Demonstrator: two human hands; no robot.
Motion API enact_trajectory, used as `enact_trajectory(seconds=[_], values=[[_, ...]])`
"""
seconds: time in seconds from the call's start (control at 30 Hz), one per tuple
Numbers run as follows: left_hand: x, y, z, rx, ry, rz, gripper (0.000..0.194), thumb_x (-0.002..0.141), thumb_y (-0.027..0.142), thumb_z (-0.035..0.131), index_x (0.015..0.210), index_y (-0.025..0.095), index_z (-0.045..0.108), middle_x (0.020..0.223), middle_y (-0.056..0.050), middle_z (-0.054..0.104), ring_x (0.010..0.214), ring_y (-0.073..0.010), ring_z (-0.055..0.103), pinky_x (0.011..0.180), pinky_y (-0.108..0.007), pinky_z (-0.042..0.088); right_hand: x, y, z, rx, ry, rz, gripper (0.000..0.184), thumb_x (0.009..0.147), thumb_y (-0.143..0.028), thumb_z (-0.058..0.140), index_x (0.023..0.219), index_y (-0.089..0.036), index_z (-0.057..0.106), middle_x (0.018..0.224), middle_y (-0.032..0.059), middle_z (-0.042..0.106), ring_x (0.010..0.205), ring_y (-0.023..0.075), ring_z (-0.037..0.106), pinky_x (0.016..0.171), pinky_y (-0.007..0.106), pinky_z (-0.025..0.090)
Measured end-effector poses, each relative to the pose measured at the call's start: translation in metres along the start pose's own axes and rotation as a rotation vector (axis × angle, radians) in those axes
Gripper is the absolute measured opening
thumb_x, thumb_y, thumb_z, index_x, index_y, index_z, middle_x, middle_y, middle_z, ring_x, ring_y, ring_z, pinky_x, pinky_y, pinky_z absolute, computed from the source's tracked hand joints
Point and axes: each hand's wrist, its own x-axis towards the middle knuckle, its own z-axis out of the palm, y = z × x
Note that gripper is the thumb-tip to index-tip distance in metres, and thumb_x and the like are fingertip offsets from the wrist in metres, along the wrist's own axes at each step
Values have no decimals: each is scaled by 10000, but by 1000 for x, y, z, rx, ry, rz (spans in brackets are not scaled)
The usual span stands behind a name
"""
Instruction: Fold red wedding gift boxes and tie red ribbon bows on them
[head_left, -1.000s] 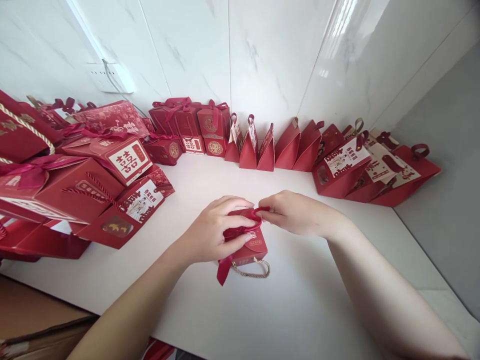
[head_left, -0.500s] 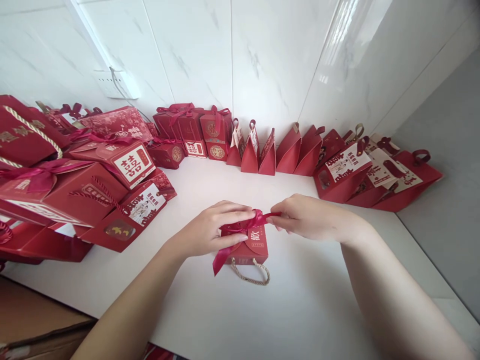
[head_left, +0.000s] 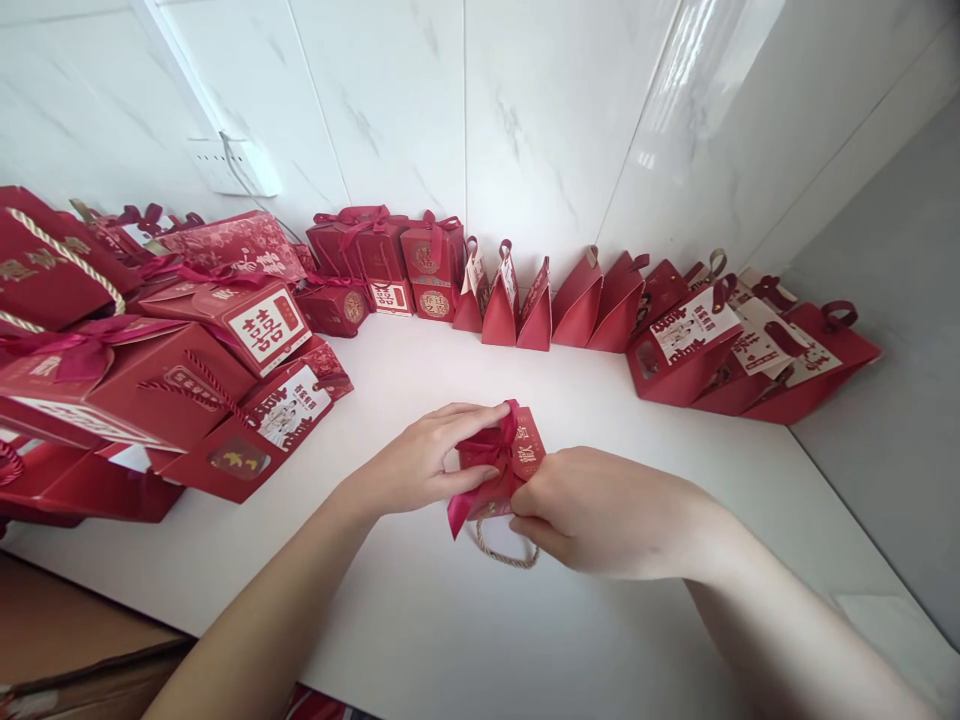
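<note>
A small red gift box (head_left: 517, 450) with a red ribbon (head_left: 480, 470) and a beige rope handle (head_left: 504, 555) sits tilted on the white counter (head_left: 570, 620). My left hand (head_left: 424, 460) holds the box's left side, thumb and fingers closed on the ribbon knot. My right hand (head_left: 600, 510) curls round the box's near right corner and hides its lower part. A loose ribbon tail hangs down between the two hands.
Large red gift boxes (head_left: 150, 370) are piled at the left. A row of red boxes and pouches (head_left: 517, 300) lines the tiled wall, ending in tagged bags (head_left: 742, 345) at the right. A brown carton (head_left: 67, 650) lies below the counter's left edge.
My right hand let go of the ribbon end it was pulling to the right and moved down to the box's near right corner. The box has tilted and turned.
</note>
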Motion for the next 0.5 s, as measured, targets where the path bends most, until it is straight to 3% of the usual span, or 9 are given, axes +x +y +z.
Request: enact_trajectory(seconds=[0.17, 0.23, 0.33, 0.43, 0.5], values=[[0, 0, 3, -62, 49, -25, 538, 872, 333, 643, 1389, 283, 500, 1378, -69, 556, 1273, -241, 519, 1096, -400, 439, 12, -6, 14, -98, -78, -15, 294, 880, -68, 507, 601, -160, 495, 531, -18, 447, 452, 109, 307, 489, 276, 219], [1, -1, 4, -132, 91, -30, 480, 856, 312, 661, 1318, 260, 543, 1322, -71, 590, 1225, -230, 552, 1073, -383, 451, 10, -6, 10, -57, -102, -13, 275, 900, -145, 569, 625, -161, 554, 554, -13, 498, 467, 114, 362, 490, 272, 236], [2, -5, 2, -262, 155, -33, 310, 896, 281, 597, 1196, 218, 553, 1221, -72, 623, 1171, -206, 579, 1060, -381, 449, -4, 2, -9, 207, -146, 26, 222, 875, -358, 701, 733, -192, 662, 670, -17, 619, 551, 129, 513, 502, 246, 313], [2, -11, -1, -280, 235, -73, 220, 928, 273, 532, 1137, 204, 538, 1173, -69, 622, 1157, -202, 577, 1070, -417, 426, -22, 25, -33, 424, -70, 157, 325, 954, -428, 589, 751, -184, 662, 665, 0, 627, 576, 139, 576, 522, 239, 376], [2, -14, -2, -228, 284, -113, 210, 923, 289, 533, 1115, 208, 551, 1157, -63, 621, 1142, -205, 574, 1054, -421, 429, -29, 43, -39, 537, 53, 225, 385, 966, -512, 550, 796, -181, 648, 687, 11, 627, 624, 155, 602, 565, 243, 424]])
